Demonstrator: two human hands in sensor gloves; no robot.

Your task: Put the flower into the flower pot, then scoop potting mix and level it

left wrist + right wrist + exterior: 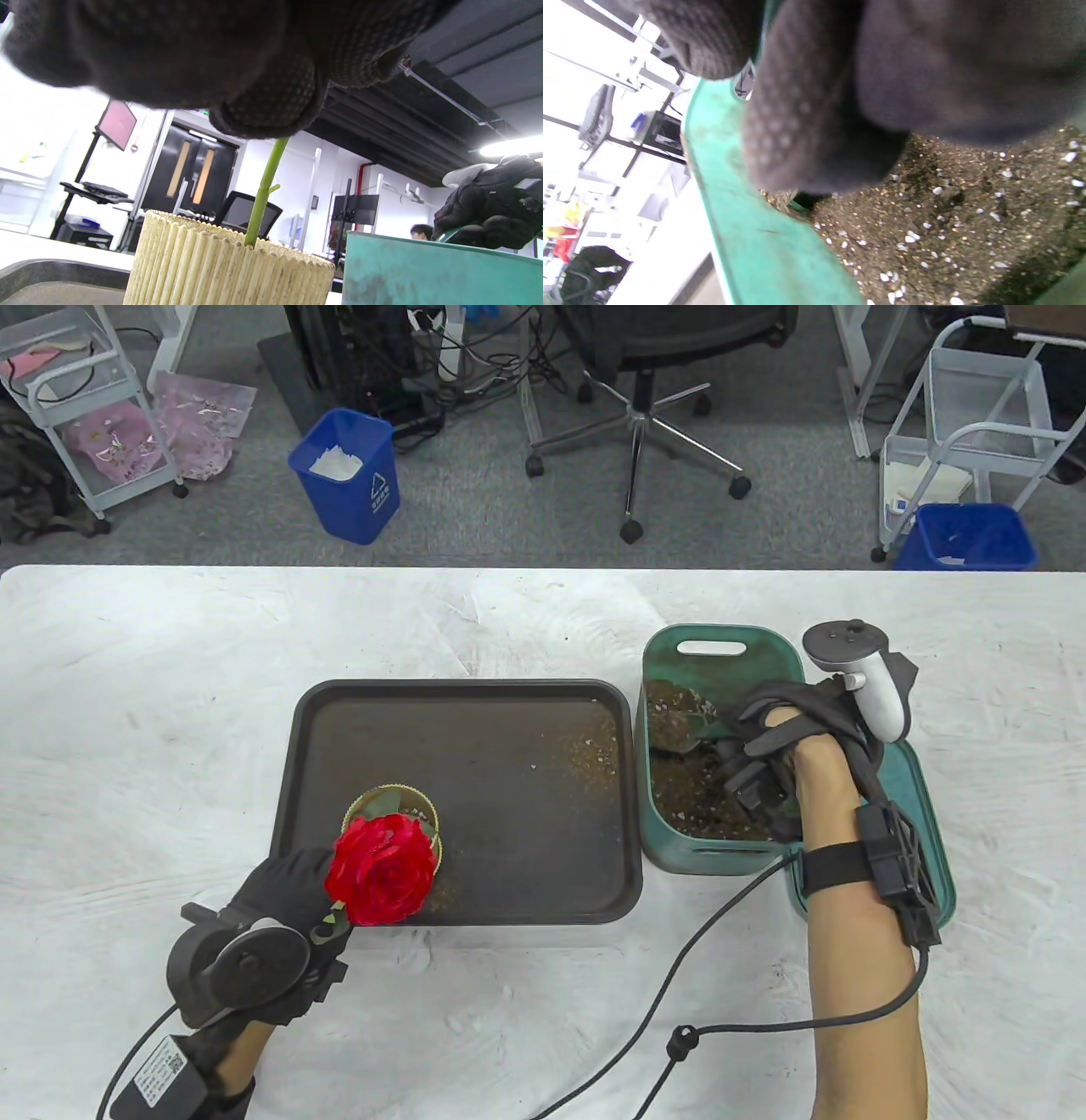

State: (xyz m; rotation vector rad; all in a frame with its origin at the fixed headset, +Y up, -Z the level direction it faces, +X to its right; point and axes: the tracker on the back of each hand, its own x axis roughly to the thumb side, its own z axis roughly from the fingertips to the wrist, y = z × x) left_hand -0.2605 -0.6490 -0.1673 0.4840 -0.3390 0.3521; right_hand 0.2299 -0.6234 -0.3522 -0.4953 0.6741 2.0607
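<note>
Surface: white, scuffed table (170, 712).
Centre: dark rectangular plastic tray (475, 729) lay on it.
Right: green plastic bin (670, 848), just beside the tray.

We see a ribbed, reed-like flower pot (203, 271), a matt dark plastic tray (526, 797), grainy potting mix (946, 220), and knitted gloves.

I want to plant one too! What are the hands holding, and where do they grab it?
The left hand pinches the rose by its green stem, just under the bloom. The right hand is down in the soil bin; its hold cannot be told.
</note>
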